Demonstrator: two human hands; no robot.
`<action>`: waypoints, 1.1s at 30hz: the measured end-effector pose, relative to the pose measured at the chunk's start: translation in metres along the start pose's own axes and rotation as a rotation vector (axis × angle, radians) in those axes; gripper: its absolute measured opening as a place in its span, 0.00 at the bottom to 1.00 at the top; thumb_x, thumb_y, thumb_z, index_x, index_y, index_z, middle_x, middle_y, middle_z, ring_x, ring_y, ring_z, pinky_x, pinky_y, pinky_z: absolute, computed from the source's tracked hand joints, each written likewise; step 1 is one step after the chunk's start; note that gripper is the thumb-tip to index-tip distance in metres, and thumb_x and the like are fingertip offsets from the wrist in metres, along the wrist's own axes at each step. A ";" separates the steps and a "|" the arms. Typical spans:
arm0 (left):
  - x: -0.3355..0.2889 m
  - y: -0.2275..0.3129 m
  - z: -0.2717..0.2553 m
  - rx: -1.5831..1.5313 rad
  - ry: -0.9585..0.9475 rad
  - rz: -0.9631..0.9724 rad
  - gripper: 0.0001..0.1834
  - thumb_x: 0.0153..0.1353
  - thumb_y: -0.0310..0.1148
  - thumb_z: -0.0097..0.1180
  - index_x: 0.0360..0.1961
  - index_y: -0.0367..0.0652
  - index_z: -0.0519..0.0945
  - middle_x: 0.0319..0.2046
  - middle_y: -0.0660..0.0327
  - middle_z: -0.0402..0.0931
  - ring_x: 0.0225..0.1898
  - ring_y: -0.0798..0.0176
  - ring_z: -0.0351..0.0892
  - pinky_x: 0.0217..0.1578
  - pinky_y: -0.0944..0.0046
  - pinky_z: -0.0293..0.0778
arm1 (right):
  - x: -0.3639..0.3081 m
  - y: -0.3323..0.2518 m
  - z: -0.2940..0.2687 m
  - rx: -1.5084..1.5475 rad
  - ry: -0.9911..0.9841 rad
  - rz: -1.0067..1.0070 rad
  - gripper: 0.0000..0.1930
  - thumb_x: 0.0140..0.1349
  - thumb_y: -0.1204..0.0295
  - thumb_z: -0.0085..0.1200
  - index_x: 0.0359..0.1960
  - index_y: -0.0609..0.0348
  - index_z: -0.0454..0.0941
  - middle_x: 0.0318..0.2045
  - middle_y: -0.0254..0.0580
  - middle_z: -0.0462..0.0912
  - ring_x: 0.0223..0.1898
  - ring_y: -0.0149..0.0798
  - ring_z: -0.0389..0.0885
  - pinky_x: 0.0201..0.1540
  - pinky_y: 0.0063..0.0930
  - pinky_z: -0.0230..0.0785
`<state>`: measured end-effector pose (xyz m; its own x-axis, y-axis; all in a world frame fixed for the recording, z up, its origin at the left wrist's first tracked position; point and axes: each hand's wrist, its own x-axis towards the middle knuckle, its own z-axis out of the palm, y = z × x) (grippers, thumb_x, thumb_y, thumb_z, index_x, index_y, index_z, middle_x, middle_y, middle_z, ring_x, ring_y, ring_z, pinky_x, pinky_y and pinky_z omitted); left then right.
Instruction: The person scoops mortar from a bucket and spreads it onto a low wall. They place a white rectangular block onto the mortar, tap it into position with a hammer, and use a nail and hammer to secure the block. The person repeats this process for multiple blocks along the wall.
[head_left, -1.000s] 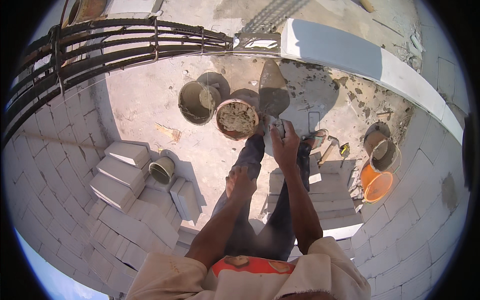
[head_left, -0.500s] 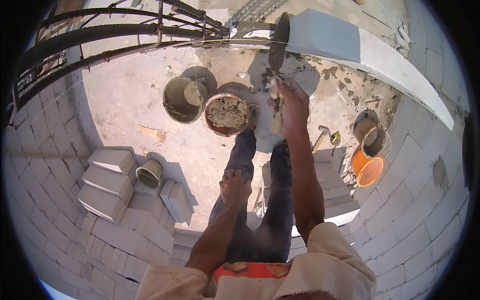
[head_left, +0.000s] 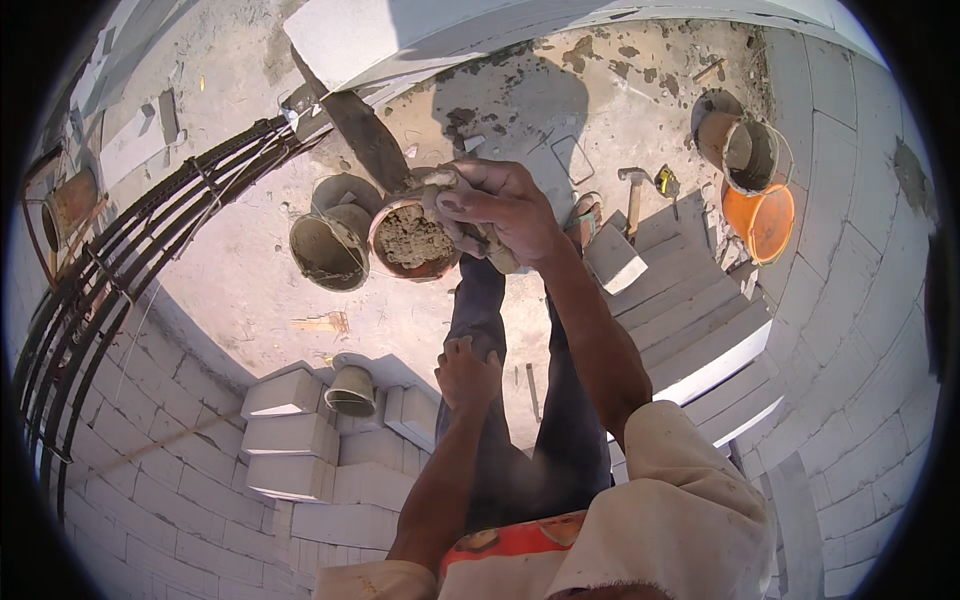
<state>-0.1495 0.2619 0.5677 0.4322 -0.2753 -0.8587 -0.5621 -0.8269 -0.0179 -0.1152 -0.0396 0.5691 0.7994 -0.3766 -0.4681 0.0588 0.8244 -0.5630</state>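
Observation:
My right hand (head_left: 500, 205) is closed round the mortar-smeared handle of a trowel (head_left: 365, 135). Its long dark blade points up and left, its tip against the near end of a white block (head_left: 350, 45). Just below the blade's handle end stands a bucket of wet mortar (head_left: 410, 240), partly behind my hand. My left hand (head_left: 468, 375) rests on my left thigh near the knee, fingers bent over the trouser leg, with nothing in it.
A grey bucket (head_left: 330, 250) stands left of the mortar. Steel rebar (head_left: 170, 220) runs along the left. Stacked blocks (head_left: 290, 435) lie lower left, more (head_left: 690, 320) at right. A hammer (head_left: 633, 195), tape measure (head_left: 667, 182) and orange bucket (head_left: 765, 225) sit to the right.
The view has turned, shifting the surroundings. My right hand has brought the trowel leftward, close over the mortar bucket, its blade now slanting left. My left hand stays on my leg.

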 end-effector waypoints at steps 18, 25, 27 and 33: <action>0.004 0.057 0.009 0.214 0.000 0.008 0.31 0.56 0.47 0.68 0.59 0.44 0.79 0.58 0.53 0.76 0.59 0.46 0.76 0.60 0.45 0.73 | -0.184 0.130 -0.122 -0.202 0.597 0.340 0.15 0.71 0.64 0.60 0.47 0.66 0.81 0.22 0.31 0.78 0.22 0.22 0.75 0.23 0.24 0.68; -0.009 0.081 0.015 0.318 0.027 0.005 0.30 0.56 0.46 0.68 0.58 0.45 0.80 0.58 0.53 0.77 0.59 0.45 0.77 0.60 0.46 0.73 | -0.246 0.074 -0.287 -0.326 1.139 0.015 0.14 0.63 0.68 0.59 0.46 0.65 0.79 0.26 0.39 0.82 0.26 0.30 0.80 0.31 0.30 0.73; -0.001 0.092 0.017 0.342 0.032 0.026 0.30 0.56 0.46 0.68 0.58 0.44 0.80 0.57 0.53 0.77 0.59 0.45 0.77 0.60 0.46 0.73 | -0.262 0.039 -0.352 -0.425 1.346 0.049 0.16 0.59 0.68 0.60 0.47 0.62 0.79 0.28 0.44 0.83 0.25 0.36 0.80 0.33 0.34 0.74; -0.001 0.096 0.023 0.410 0.039 0.066 0.30 0.56 0.46 0.67 0.58 0.44 0.80 0.57 0.52 0.77 0.59 0.44 0.76 0.60 0.45 0.73 | -0.324 -0.061 -0.537 -1.221 1.312 -0.027 0.12 0.60 0.66 0.59 0.39 0.62 0.81 0.28 0.51 0.83 0.27 0.47 0.82 0.32 0.41 0.75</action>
<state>-0.2199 0.1946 0.5545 0.4080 -0.3457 -0.8450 -0.8204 -0.5449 -0.1732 -0.6991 -0.1947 0.3891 -0.1791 -0.9403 -0.2893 -0.8544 0.2945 -0.4282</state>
